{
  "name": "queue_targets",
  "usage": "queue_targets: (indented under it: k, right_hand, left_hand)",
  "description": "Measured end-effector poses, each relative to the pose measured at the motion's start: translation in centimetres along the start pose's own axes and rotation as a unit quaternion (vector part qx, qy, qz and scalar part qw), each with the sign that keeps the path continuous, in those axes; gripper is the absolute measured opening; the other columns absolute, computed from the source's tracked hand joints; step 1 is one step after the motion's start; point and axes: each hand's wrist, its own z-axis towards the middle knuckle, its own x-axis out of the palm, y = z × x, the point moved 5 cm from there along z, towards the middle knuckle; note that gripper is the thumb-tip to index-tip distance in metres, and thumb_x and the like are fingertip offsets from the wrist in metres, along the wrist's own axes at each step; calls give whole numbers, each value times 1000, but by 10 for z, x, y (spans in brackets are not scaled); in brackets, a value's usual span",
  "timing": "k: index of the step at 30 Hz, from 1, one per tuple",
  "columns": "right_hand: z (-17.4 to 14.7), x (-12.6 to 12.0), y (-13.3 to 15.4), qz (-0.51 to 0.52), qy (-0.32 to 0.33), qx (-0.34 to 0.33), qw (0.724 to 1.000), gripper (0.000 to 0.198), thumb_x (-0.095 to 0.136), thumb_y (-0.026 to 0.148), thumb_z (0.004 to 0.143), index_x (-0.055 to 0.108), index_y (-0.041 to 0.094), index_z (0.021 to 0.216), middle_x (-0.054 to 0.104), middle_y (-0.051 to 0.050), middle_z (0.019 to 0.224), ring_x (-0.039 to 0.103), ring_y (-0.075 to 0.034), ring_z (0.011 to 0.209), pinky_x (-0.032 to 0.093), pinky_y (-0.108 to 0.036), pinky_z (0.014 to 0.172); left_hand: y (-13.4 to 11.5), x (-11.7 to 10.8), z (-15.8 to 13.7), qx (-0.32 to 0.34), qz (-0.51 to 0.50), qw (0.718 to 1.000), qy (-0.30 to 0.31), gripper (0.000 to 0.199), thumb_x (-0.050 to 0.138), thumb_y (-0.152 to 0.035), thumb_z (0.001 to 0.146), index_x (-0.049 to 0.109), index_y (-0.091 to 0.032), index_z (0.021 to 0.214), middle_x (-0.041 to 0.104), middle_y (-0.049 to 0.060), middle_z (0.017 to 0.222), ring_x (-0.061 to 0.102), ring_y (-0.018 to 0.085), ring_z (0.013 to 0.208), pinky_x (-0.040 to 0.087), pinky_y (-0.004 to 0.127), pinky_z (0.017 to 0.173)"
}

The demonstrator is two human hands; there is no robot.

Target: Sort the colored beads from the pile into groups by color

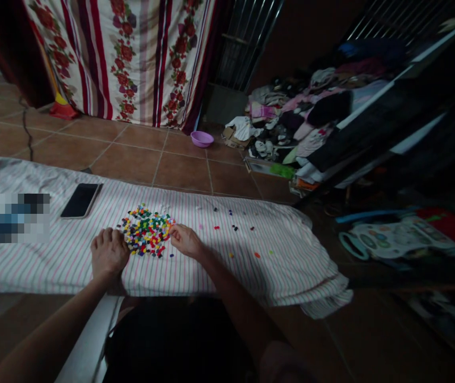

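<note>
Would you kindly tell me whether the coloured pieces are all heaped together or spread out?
Partly spread: most coloured pieces lie in one cluster beside the right hand, while several lie apart on the striped cloth.

1. a phone (pixel 81 200) lies flat, its dark screen facing up.
2. a striped curtain (pixel 142 58) with red flowers hangs near the tiled floor (pixel 132 159).
3. a purple basin (pixel 202 139) sits on the floor near the curtain's lower corner.
4. clothes (pixel 263 110) and shoes (pixel 265 149) lie heaped beyond the basin.
5. metal bars (pixel 247 42) stand beside the curtain.
</note>
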Motion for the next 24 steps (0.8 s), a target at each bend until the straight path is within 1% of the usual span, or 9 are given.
queue_targets:
  k: [3, 5, 9, 11, 13, 16, 20, 22, 24]
  right_hand:
    - [-11, -22, -25, 3, -59, 11, 998, 17, 56, 9, 73, 61, 20, 85, 58, 3, 77, 53, -10, 67, 43, -22, 67]
    - [-19, -41, -46, 11, -99, 37, 994, 16, 55, 11, 74, 61, 20, 84, 60, 2, 76, 55, -11, 67, 45, -22, 68]
    - [-36, -86, -88, 6, -176, 118, 977, 14, 54, 16, 73, 63, 20, 83, 63, 1, 74, 60, -13, 67, 48, -23, 67]
    - [-45, -111, -107, -26, -218, 163, 962, 17, 52, 17, 72, 64, 20, 84, 65, 1, 74, 61, -13, 67, 48, -23, 67]
    - [-55, -134, -123, -70, -246, 205, 945, 20, 51, 16, 72, 66, 20, 84, 67, 0, 74, 62, -14, 69, 48, -24, 69]
    - [-66, -163, -143, -132, -266, 268, 917, 24, 49, 15, 74, 69, 20, 87, 70, -3, 79, 64, -15, 73, 49, -24, 72]
    - [-74, -190, -163, -205, -260, 342, 879, 31, 47, 13, 79, 73, 17, 96, 74, -8, 91, 67, -18, 86, 48, -25, 79]
    - [-74, -199, -171, -231, -251, 362, 867, 34, 46, 12, 81, 72, 16, 102, 74, -9, 95, 67, -19, 91, 48, -25, 82]
    - [-72, -205, -177, -256, -237, 368, 862, 35, 45, 11, 82, 72, 16, 105, 74, -9, 97, 67, -19, 92, 48, -25, 82]
  left_hand:
    - [0, -1, 0, 0, -1, 1000, 7, 32, 29, -31, 93, 54, -14, 103, 57, 15, 112, 49, 30, 111, 35, 42, 95]
    - [-1, -2, -1, -5, -2, 1000, 16, 31, 30, -31, 93, 54, -14, 103, 56, 15, 112, 49, 30, 112, 35, 42, 95]
    - [-3, -6, 0, -11, 4, 1000, 27, 31, 29, -30, 93, 54, -15, 103, 56, 15, 113, 49, 30, 114, 35, 42, 95]
    - [-3, -7, 0, -15, 4, 999, 34, 32, 28, -30, 93, 54, -14, 103, 56, 16, 114, 50, 30, 114, 35, 42, 96]
    - [-4, -8, 0, -18, 0, 999, 39, 32, 29, -30, 93, 55, -14, 104, 56, 16, 115, 50, 30, 115, 35, 43, 96]
    - [-4, -7, 0, -17, -16, 999, 35, 31, 31, -28, 93, 56, -13, 105, 57, 18, 116, 50, 31, 115, 36, 44, 96]
    - [-3, -7, 0, -15, -33, 999, 19, 31, 34, -29, 91, 57, -14, 106, 58, 19, 115, 51, 33, 113, 39, 47, 95]
    - [-3, -7, 0, -14, -34, 999, 17, 30, 34, -29, 91, 56, -14, 105, 58, 19, 115, 52, 34, 112, 39, 48, 94]
    - [-4, -7, 0, -13, -30, 999, 17, 28, 35, -28, 91, 56, -13, 103, 58, 19, 114, 53, 34, 111, 40, 48, 94]
